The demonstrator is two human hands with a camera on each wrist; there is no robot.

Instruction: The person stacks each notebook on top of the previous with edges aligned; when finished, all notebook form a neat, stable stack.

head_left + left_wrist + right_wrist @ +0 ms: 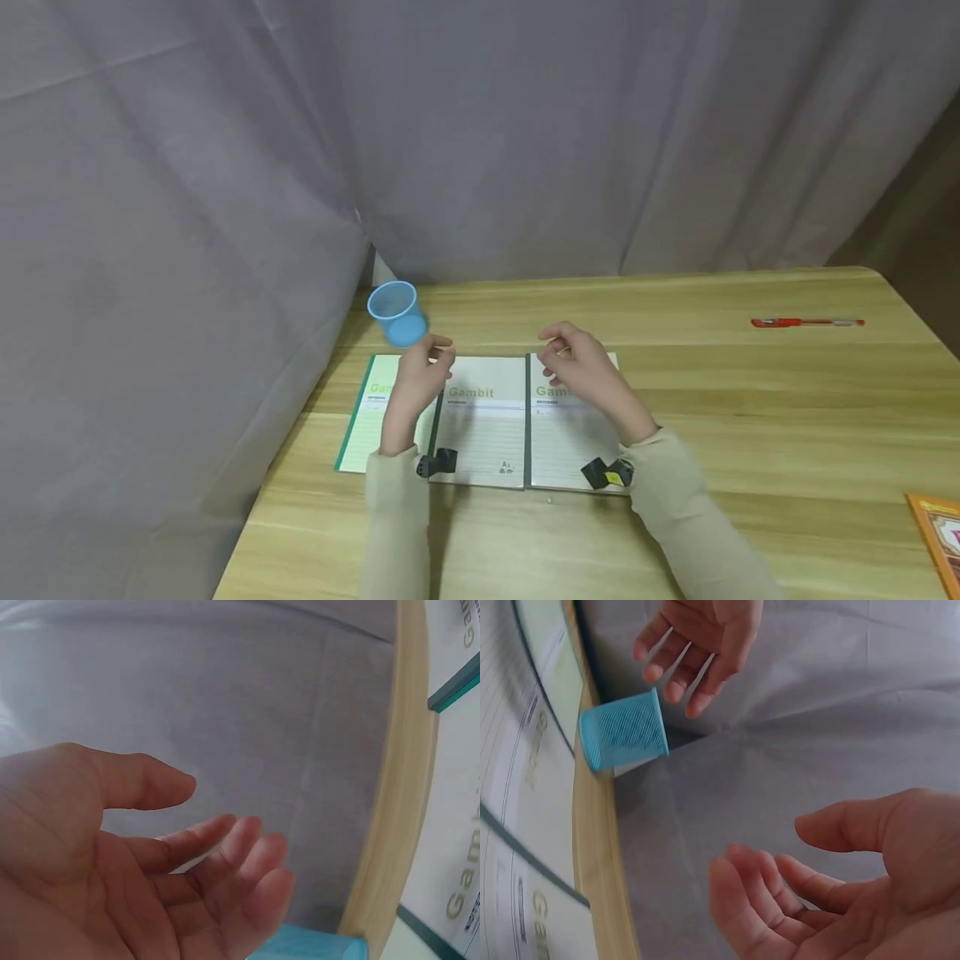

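Note:
Three notebooks lie side by side on the wooden table: a green-tinted notebook at the left, a white notebook in the middle and another white notebook at the right. My left hand hovers over the left and middle ones, fingers loosely bent, holding nothing. Above the right notebook hangs my right hand, likewise relaxed, with a gap between thumb and fingers. Both palms show bare in the wrist views. Just beyond the left hand stands a blue mesh pen cup, upright, apart from both hands.
A red pen lies at the back right of the table. An orange-edged book is partly cut off at the right edge. Grey curtains hang behind and along the left side.

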